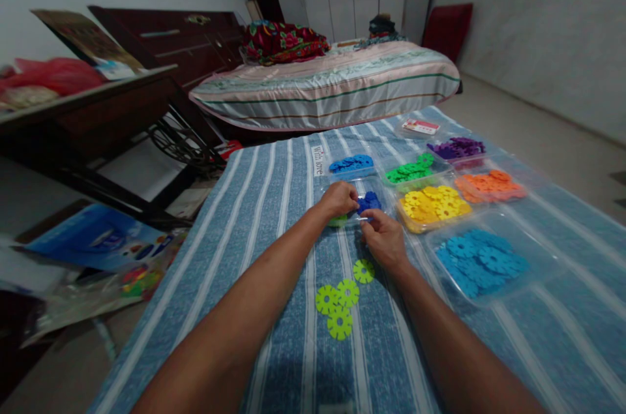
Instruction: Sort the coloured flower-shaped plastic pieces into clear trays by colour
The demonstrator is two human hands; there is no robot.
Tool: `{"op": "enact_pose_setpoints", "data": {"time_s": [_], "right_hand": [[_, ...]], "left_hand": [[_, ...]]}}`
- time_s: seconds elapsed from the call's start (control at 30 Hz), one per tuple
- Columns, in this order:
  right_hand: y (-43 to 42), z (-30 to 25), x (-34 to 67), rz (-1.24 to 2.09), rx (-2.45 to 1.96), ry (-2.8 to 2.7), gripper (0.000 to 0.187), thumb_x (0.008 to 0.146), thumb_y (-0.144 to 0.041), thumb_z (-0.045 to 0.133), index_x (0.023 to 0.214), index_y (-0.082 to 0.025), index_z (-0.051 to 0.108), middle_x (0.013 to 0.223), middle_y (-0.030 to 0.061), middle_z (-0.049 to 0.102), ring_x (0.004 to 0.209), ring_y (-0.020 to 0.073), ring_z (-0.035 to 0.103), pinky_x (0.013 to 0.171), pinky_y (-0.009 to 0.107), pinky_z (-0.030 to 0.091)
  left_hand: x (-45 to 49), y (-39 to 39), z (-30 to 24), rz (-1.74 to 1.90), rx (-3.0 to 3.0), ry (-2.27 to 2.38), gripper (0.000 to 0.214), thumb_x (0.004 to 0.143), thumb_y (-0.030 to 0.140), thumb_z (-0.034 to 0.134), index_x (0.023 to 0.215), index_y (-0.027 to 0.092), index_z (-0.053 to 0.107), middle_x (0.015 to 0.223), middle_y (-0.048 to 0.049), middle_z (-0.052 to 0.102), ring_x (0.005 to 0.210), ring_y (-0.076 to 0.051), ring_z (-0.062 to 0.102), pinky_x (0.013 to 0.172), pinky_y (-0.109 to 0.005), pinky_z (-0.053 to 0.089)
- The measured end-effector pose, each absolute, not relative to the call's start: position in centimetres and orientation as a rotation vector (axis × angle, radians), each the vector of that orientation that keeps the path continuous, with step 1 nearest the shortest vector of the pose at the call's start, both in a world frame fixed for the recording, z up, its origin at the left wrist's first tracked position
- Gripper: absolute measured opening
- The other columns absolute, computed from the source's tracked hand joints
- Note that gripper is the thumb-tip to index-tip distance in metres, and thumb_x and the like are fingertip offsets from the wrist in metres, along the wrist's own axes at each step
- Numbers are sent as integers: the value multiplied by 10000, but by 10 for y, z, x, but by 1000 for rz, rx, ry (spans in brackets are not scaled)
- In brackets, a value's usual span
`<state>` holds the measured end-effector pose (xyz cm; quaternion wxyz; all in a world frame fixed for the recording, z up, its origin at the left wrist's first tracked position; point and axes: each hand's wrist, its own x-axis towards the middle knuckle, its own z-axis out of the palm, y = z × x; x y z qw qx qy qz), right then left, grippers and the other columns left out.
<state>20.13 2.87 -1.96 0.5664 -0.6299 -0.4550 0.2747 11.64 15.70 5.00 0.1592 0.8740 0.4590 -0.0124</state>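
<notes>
Perhaps for steadiness, your curled left hand (341,199) and right hand (386,241) flank dark-blue plastic pieces (370,201) mid-frame, whether gripping I cannot tell.

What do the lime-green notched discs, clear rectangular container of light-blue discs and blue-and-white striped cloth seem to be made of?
Lime-green notched discs: probably plastic, matte; uniform colour, crisp slots.
Clear rectangular container: likely plastic, smooth; see-through walls.
Blue-and-white striped cloth: apparently woven fabric, matte; mottled texture, fibre unclear.

The left hand (341,198) hides part of the tray (366,185) of dark-blue pieces (370,202); from here the red-and-white label (421,127) blurs past reading.
</notes>
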Motion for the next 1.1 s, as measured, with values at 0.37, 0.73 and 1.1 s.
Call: {"op": "enact_pose_setpoints", "data": {"time_s": [0.37, 0.73, 1.1], "right_hand": [[28, -18, 202, 646, -1500, -1081, 273, 777, -348, 518, 921, -187, 685, 517, -43, 560, 485, 141, 519, 557, 270, 405], [27, -19, 201, 648, -1483, -1075, 255, 776, -348, 535, 914, -198, 689, 532, -32, 590, 498, 151, 530, 582, 285, 429], [27, -18, 202, 646, -1496, -1081, 278, 762, -343, 526, 923, -188, 690, 534, -31, 588, 498, 150, 533, 573, 279, 418]], "left_hand": [[113, 148, 66, 12, 2573, 1215, 263, 757, 129, 603, 978, 159, 742, 876, -14, 741, 798, -143, 652, 747, -217, 482], [84, 142, 87, -123, 2705, 1201, 211, 767, 135, 546, 853, 165, 737, 838, -44, 734, 792, -173, 646, 707, -247, 448], [53, 52, 101, 79, 2533, 1098, 190, 883, 263, 505, 784, 188, 650, 771, -13, 683, 727, -135, 618, 681, -240, 432]]}}
